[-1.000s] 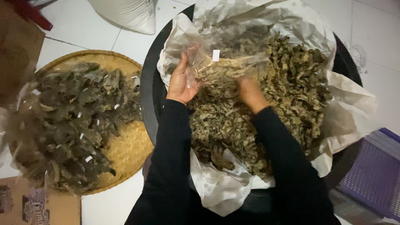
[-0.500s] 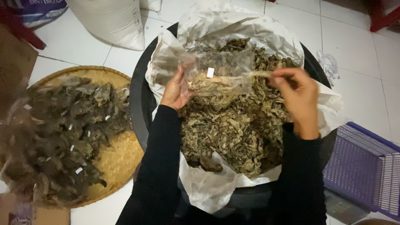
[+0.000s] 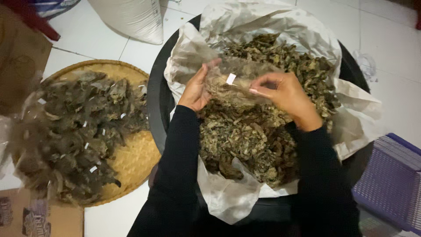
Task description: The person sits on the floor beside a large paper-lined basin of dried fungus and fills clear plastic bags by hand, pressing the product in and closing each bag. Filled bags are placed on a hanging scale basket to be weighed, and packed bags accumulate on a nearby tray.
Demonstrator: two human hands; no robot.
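A small clear plastic bag (image 3: 232, 81) stuffed with dried brown leaves is held up over the middle of a big black tub (image 3: 155, 101), the left hand (image 3: 197, 90) cupping its left end with fingers curled against it and the right hand (image 3: 283, 94) pinching its right end between thumb and fingertips. Beneath it the tub is lined with a crumpled pale plastic sheet (image 3: 228, 197) heaped with loose dried leaves (image 3: 250, 140), while to the left on the white tiled floor (image 3: 109, 215) sits a round woven tray (image 3: 136, 158) piled with filled bags (image 3: 74, 131), a white sack (image 3: 131, 17) lies at the far side, and a purple plastic basket (image 3: 390, 184) stands near right
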